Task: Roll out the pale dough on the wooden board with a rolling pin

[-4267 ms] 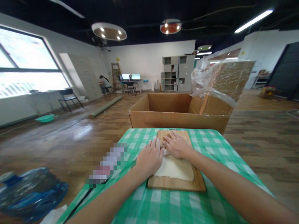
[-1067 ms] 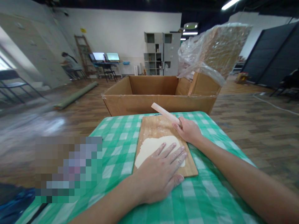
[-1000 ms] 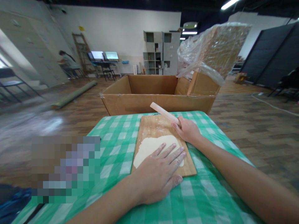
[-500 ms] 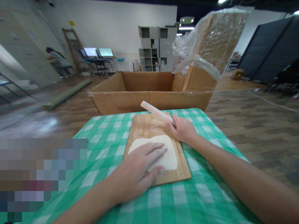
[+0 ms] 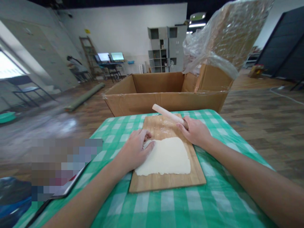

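Note:
A flat sheet of pale dough (image 5: 166,158) lies on a wooden cutting board (image 5: 166,182). My left hand (image 5: 136,148) is at its far left corner, fingers curled and thumb against the dough edge in a pinch. The fingertips are partly hidden. My right hand (image 5: 196,131) is wrapped round one end of a light rolling pin (image 5: 167,113). The pin slants over the far part of the board, its free end pointing to the far left. Traces of flour show on the wood there.
A green-and-white checked cloth (image 5: 166,205) covers the table. Beyond it stands a large open cardboard box (image 5: 163,103) with plastic wrap (image 5: 201,47). A pixelated panel (image 5: 71,167) is at the table's left edge. A person (image 5: 79,68) sits far back on the left.
My left hand has gone from lying over the dough to its far left corner, with the fingers now curled. The right hand still holds the rolling pin. The view has turned slightly left.

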A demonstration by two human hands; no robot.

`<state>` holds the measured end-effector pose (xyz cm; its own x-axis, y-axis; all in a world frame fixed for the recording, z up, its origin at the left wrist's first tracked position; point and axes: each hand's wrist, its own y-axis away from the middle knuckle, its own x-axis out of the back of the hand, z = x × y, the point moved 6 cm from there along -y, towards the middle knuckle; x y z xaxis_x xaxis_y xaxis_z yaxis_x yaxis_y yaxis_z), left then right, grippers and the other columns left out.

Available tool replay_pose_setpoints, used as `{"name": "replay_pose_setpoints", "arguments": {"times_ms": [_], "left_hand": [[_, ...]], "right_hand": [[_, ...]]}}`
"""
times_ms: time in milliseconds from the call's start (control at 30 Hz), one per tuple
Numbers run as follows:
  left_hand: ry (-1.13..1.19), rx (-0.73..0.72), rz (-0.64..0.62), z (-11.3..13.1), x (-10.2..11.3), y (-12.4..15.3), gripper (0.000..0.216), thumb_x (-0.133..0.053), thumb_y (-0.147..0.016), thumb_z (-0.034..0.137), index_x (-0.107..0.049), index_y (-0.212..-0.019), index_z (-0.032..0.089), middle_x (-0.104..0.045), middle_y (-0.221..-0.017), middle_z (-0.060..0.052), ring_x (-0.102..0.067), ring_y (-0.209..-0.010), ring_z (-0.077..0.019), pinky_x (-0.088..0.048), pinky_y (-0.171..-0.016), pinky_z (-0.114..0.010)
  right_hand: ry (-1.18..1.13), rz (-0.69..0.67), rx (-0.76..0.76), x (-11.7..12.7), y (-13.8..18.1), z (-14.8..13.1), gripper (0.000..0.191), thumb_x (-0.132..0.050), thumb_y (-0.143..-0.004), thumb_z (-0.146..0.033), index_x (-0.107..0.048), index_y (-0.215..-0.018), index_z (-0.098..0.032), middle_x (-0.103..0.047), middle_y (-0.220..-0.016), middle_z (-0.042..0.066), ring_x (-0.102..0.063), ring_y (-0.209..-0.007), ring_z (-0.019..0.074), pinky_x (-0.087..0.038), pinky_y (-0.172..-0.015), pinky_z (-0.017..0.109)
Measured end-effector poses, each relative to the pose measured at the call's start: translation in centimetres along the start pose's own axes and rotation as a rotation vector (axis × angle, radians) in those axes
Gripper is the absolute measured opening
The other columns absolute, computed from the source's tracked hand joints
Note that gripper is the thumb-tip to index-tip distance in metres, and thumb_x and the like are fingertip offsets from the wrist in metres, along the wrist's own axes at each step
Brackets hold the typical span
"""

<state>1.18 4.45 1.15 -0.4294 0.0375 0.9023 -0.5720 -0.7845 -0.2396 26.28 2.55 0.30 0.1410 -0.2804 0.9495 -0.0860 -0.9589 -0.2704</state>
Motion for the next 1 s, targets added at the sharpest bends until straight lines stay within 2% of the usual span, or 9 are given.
{"name": "replay_pose_setpoints", "arguments": {"times_ms": [167,300,433,633,700,767,833,933,1000], "left_hand": [[-0.061,0.019,-0.008,0.3,-0.2,0.0,0.021,-0.056,-0.097,0.04,-0.059,-0.092,0.021,-0.064,-0.099,-0.008,-0.057,-0.098,-0.028,-0.045,-0.088,-0.043],[-0.088,0.015,-0.014,0.9,0.0,0.3,0.021,-0.057,-0.095,0.04,-0.057,-0.089,0.021,-0.062,-0.103,-0.009,-0.056,-0.1,-0.0285,-0.045,-0.089,-0.043],[-0.051,0.06,-0.037,1.7,0.5,0.8,0.018,-0.06,-0.092,0.039,-0.055,-0.089,0.022,-0.065,-0.097,-0.008,-0.059,-0.097,-0.0285,-0.045,-0.086,-0.042],[0.199,0.214,-0.158,1.8,1.0,1.8,0.047,-0.074,-0.08,0.043,-0.063,-0.12,0.021,-0.072,-0.114,-0.01,-0.067,-0.101,-0.0306,-0.047,-0.083,-0.04],[0.258,0.22,-0.207,1.7,1.2,1.9,0.038,-0.073,-0.081,0.044,-0.07,-0.111,0.021,-0.074,-0.109,-0.008,-0.067,-0.095,-0.0287,-0.046,-0.077,-0.036],[0.275,0.215,-0.234,1.5,1.3,1.7,0.025,-0.069,-0.084,0.045,-0.073,-0.088,0.021,-0.074,-0.09,-0.005,-0.065,-0.081,-0.0247,-0.041,-0.067,-0.032],[0.301,0.213,-0.2,1.4,1.6,1.4,0.03,-0.067,-0.086,0.047,-0.07,-0.072,0.02,-0.069,-0.073,-0.002,-0.059,-0.069,-0.0207,-0.034,-0.06,-0.03],[0.458,0.244,-0.121,1.1,1.9,1.2,0.034,-0.067,-0.088,0.05,-0.073,-0.077,0.019,-0.069,-0.074,-0.002,-0.058,-0.068,-0.0191,-0.033,-0.058,-0.028],[0.601,0.273,-0.136,1.1,1.7,1.2,0.037,-0.068,-0.089,0.053,-0.075,-0.089,0.017,-0.073,-0.082,-0.005,-0.061,-0.071,-0.0196,-0.037,-0.058,-0.027]], "right_hand": [[0.014,0.002,0.001,-0.3,0.0,-0.1,0.041,-0.038,-0.108,-0.054,-0.061,-0.111,-0.02,-0.076,-0.102,0.012,-0.069,-0.089,0.0283,-0.039,-0.071,0.034],[0.017,0.016,0.006,-0.4,0.1,-0.1,0.041,-0.038,-0.108,-0.055,-0.061,-0.111,-0.021,-0.076,-0.1,0.011,-0.069,-0.087,0.0279,-0.038,-0.07,0.034],[0.023,0.011,0.003,-0.4,0.1,0.0,0.041,-0.039,-0.108,-0.055,-0.061,-0.108,-0.021,-0.076,-0.098,0.011,-0.069,-0.086,0.0278,-0.037,-0.068,0.033],[0.027,0.026,0.015,-0.3,0.1,-0.1,0.041,-0.037,-0.108,-0.056,-0.061,-0.106,-0.022,-0.076,-0.097,0.01,-0.069,-0.086,0.0274,-0.035,-0.067,0.033],[0.034,0.01,0.009,-0.4,0.0,0.0,0.041,-0.037,-0.108,-0.056,-0.06,-0.105,-0.022,-0.076,-0.098,0.01,-0.069,-0.085,0.027,-0.035,-0.067,0.033],[0.038,-0.005,0.003,-0.5,0.0,0.0,0.041,-0.037,-0.108,-0.056,-0.061,-0.104,-0.022,-0.076,-0.099,0.011,-0.069,-0.086,0.0268,-0.035,-0.067,0.033],[0.037,-0.008,0.005,-0.5,0.0,0.0,0.041,-0.038,-0.108,-0.056,-0.061,-0.105,-0.022,-0.076,-0.1,0.011,-0.069,-0.086,0.0268,-0.035,-0.067,0.033],[0.038,-0.006,0.014,-0.5,0.0,0.0,0.04,-0.038,-0.108,-0.055,-0.06,-0.104,-0.022,-0.075,-0.099,0.01,-0.068,-0.086,0.0265,-0.034,-0.066,0.033],[0.044,0.004,0.021,-0.5,0.0,0.0,0.039,-0.037,-0.108,-0.055,-0.059,-0.102,-0.023,-0.075,-0.097,0.009,-0.068,-0.085,0.0264,-0.032,-0.064,0.033]]}}
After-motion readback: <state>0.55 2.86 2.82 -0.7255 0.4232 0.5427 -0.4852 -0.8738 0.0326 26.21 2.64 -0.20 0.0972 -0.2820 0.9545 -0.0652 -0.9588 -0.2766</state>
